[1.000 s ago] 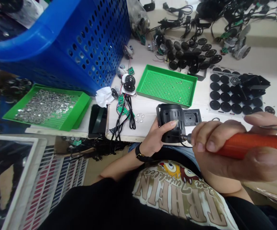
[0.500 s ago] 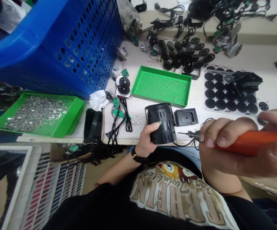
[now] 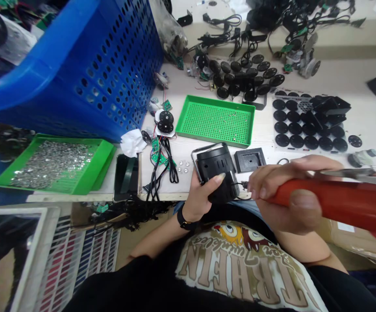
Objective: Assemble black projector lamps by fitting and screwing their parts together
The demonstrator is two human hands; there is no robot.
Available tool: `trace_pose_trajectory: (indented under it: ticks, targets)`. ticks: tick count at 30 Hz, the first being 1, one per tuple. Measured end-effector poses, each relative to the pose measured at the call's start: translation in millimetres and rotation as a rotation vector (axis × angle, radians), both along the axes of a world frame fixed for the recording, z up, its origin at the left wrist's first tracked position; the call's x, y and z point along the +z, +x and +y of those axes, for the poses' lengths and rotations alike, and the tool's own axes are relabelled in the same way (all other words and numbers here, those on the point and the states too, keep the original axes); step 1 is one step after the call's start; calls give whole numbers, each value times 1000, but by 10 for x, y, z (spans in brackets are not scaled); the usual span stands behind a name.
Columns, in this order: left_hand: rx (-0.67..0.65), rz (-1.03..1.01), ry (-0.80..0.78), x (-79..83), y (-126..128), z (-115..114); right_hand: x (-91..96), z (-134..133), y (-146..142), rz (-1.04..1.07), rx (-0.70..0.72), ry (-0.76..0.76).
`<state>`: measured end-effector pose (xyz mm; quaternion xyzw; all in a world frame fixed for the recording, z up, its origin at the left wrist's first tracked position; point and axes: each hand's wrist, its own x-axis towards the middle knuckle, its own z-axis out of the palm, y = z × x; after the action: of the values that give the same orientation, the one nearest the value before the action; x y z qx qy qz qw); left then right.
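My left hand (image 3: 204,190) is closed round a black slotted lamp housing (image 3: 218,167), thumb across its side, just over the bench's front edge. A thin metal bracket (image 3: 196,162) loops along the housing's left and top. My right hand (image 3: 288,190) wraps round a red-orange electric screwdriver (image 3: 340,203), which points left. Its bit reaches the housing's right side; whether it sits in a screw I cannot tell. A black square block with a recess (image 3: 249,160) lies just behind the two hands.
A green perforated tray (image 3: 181,130) with a few small screws stands behind the housing. At left are a blue basket (image 3: 110,86) and a green tray of metal parts (image 3: 105,149). Black discs (image 3: 295,128) lie at right, and cables (image 3: 157,173) hang over the front edge.
My right hand has brought the screwdriver left, so its bit now meets the housing. The housing has tilted and dropped slightly in my left hand, showing more of the bracket.
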<state>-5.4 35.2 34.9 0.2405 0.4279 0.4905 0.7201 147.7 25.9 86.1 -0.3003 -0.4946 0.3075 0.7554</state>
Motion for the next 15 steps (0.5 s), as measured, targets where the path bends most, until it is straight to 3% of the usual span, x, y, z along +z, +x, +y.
trace_pose_trajectory:
  ticks: [3, 7, 11, 15]
  targets:
    - [16, 0, -12, -96, -55, 14, 189, 81, 17, 44, -140, 163]
    - [-112, -46, -38, -203, -140, -15, 324, 223, -5, 91, -182, 176]
    - [-99, -24, -4, -201, -143, -64, 251, 351, -131, 101, -209, 172]
    - [-76, 18, 0, -77, -77, -98, 62, 452, -220, 117, -206, 241]
